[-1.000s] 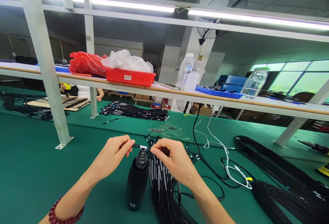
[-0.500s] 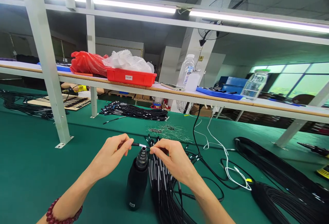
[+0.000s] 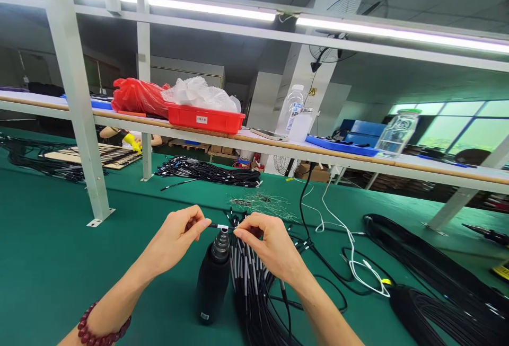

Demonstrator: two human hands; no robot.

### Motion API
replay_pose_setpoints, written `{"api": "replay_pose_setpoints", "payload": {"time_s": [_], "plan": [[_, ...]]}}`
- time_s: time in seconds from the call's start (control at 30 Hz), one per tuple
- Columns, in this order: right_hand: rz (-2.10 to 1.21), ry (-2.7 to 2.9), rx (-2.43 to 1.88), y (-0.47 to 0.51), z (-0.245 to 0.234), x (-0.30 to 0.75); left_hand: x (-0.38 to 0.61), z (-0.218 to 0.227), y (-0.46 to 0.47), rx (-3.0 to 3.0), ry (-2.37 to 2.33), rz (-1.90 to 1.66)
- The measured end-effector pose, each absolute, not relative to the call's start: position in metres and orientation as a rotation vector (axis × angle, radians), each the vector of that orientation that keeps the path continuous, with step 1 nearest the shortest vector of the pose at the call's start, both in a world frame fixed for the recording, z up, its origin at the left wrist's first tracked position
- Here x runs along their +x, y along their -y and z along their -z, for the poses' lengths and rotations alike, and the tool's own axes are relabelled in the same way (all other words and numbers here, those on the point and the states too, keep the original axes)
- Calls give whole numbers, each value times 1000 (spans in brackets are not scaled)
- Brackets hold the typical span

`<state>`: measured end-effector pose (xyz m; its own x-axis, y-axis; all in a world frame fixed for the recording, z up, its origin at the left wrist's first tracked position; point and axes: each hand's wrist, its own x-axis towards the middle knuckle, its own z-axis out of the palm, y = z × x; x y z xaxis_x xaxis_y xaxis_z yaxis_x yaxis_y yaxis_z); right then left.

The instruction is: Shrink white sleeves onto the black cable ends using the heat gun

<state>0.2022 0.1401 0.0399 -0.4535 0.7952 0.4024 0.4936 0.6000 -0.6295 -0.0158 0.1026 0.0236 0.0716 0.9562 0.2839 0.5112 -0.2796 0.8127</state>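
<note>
Green desk (image 3: pixel 67 277) surface spreads under both hands, with coils of black cable (image 3: pixel 429 303) lying well off to the right of the right hand (image 3: pixel 270 245). A bundle of black cables (image 3: pixel 250 287) lies just beneath that hand, beside an upright black bottle (image 3: pixel 212 282) standing between the hands. The left hand (image 3: pixel 173 237) pinches a thin black cable (image 3: pixel 214 225) just above the bottle's cap, and the right hand pinches it from the other side, by a white band (image 3: pixel 225 228). A red bead bracelet (image 3: pixel 103 325) circles the left wrist.
</note>
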Motion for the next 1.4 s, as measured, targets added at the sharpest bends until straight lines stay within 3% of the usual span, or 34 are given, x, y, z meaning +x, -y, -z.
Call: {"api": "replay_pose_setpoints", "payload": {"time_s": [0.63, 1.4], "plan": [[-706, 2179, -971, -135, -47, 207, -14, -29, -98, 1725, -1248, -1308], [-680, 2136, -1009, -138, -45, 208, -12, -27, -100, 1909, -1408, -1291]]}}
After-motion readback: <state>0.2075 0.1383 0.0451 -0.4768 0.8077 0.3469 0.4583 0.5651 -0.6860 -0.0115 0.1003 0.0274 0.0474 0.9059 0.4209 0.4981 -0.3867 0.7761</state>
